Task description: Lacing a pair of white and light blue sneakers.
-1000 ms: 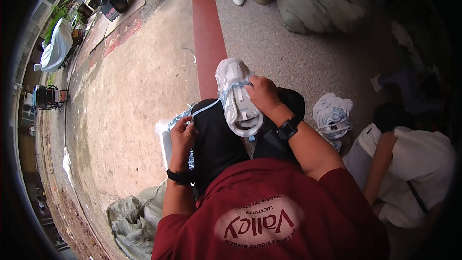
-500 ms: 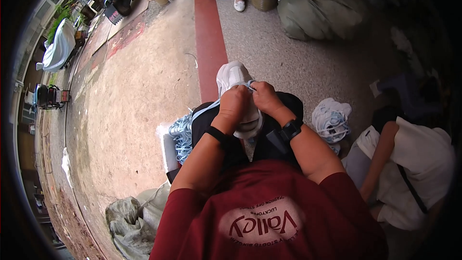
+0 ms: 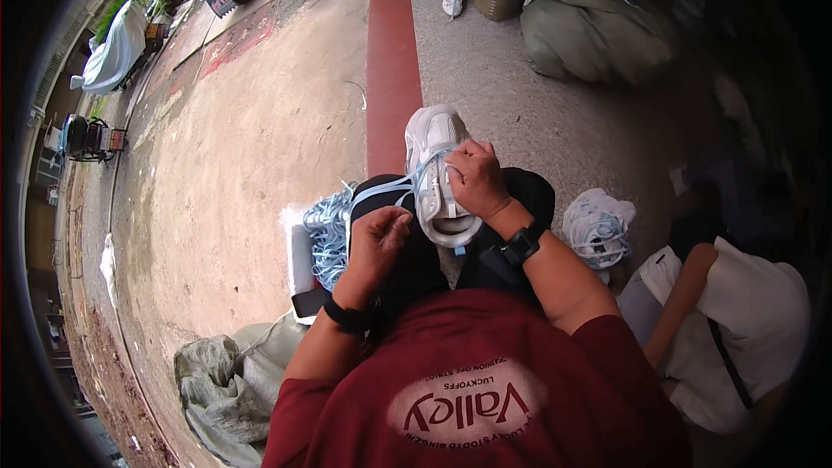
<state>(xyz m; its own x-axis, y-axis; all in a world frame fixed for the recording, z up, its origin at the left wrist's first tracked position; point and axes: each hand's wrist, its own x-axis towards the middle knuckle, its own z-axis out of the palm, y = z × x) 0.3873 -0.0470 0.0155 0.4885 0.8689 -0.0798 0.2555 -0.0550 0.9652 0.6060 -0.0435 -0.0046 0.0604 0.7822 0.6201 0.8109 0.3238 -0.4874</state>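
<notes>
A white sneaker (image 3: 436, 126) rests across my knees, its toe pointing away from me and its opening towards me. Light-blue shoelace (image 3: 381, 190) crosses its front and trails off to the left. My right hand (image 3: 478, 180) is closed at the sneaker's right side, pinching the lace by the eyelets. Lower and to the left, apart from the sneaker, my left hand (image 3: 377, 247) is closed in a pinch where a strand of lace runs down to the fingertips. A heap of light-blue laces (image 3: 328, 238) lies beside my left leg.
White shoes with blue laces (image 3: 598, 227) are piled by my right knee. A person in white (image 3: 737, 321) sits close on the right. Sacks lie at lower left (image 3: 234, 381) and far right (image 3: 598, 30). Another person's foot (image 3: 452, 2) is ahead.
My left hand has drawn back from the sneaker, down towards my left thigh. My right hand stays at the laces, slightly shifted, and the sneaker's tongue and opening now show. The view has shifted slightly.
</notes>
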